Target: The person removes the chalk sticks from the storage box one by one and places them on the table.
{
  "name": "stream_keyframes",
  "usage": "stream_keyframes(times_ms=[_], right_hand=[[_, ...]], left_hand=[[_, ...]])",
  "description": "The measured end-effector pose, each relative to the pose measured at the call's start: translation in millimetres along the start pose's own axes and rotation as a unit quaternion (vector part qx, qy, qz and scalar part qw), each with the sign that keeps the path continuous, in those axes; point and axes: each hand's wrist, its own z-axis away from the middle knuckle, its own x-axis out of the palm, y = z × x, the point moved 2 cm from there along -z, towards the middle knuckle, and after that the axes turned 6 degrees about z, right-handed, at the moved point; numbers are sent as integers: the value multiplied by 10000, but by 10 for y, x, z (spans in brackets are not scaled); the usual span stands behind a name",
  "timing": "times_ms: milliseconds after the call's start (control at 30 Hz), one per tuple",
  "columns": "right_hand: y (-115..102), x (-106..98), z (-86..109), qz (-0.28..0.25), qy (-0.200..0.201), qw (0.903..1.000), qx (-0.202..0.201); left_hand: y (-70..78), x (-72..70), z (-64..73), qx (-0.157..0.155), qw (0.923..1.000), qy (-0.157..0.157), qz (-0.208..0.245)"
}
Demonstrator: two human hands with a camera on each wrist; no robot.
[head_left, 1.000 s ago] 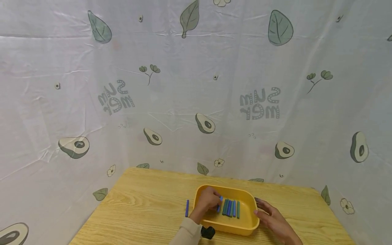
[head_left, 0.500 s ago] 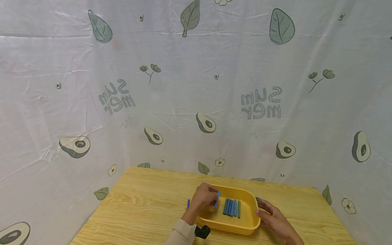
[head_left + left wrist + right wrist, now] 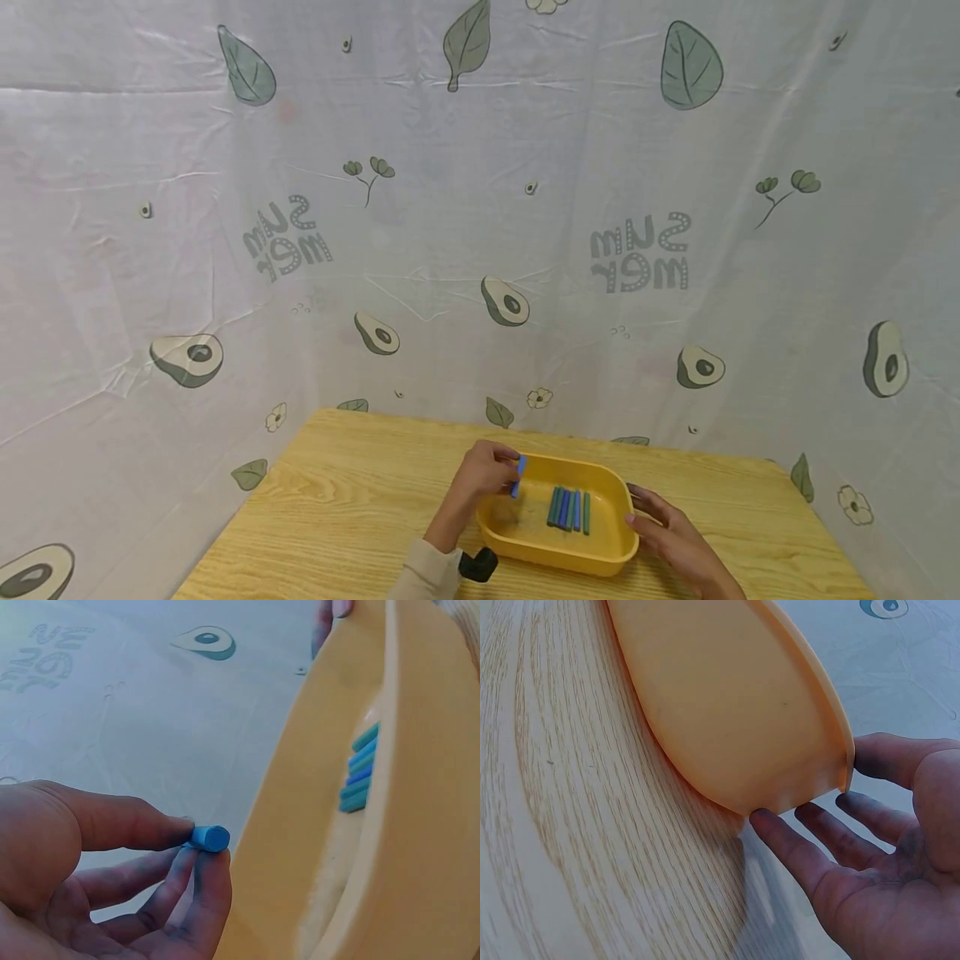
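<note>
My left hand [image 3: 483, 471] pinches a blue chalk stick [image 3: 216, 838] between thumb and fingertips. It holds the stick over the left end of a yellow plastic tray [image 3: 555, 562]. In the left wrist view the stick's round end faces the camera and the fingertips look smudged dark. On the tray floor several green and blue chalk sticks [image 3: 567, 509] lie side by side. At the tray's right end my right hand [image 3: 671, 537] holds the rim, thumb over the edge and fingertips against the outer wall [image 3: 787, 796]. Those fingertips are darkly stained too.
The tray stands on a wooden table [image 3: 337, 508]. Behind the table hangs a pale curtain [image 3: 420, 250] printed with leaves and avocados. A dark smudge marks the tray floor at its left. A black strap piece [image 3: 478, 565] sits at the left cuff.
My left hand has lifted the blue chalk stick from the tray floor and carried it leftward. A blue stick left of the tray is now hidden behind that arm. The right hand stays put.
</note>
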Motion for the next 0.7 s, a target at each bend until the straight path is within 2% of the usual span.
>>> stream_keyframes(times_ms=[233,433,700], right_hand=[[9,-3,-1,-9,-19,10000,-12],[2,-6,-6,-14,-6,10000,8],[6,8,-11,8,75,9999,89]], left_hand=[[24,-162,34,115,9999,18,-56],[49,-304,57,84,9999,88,-7],[-18,-462,83,33,9998,181,15]])
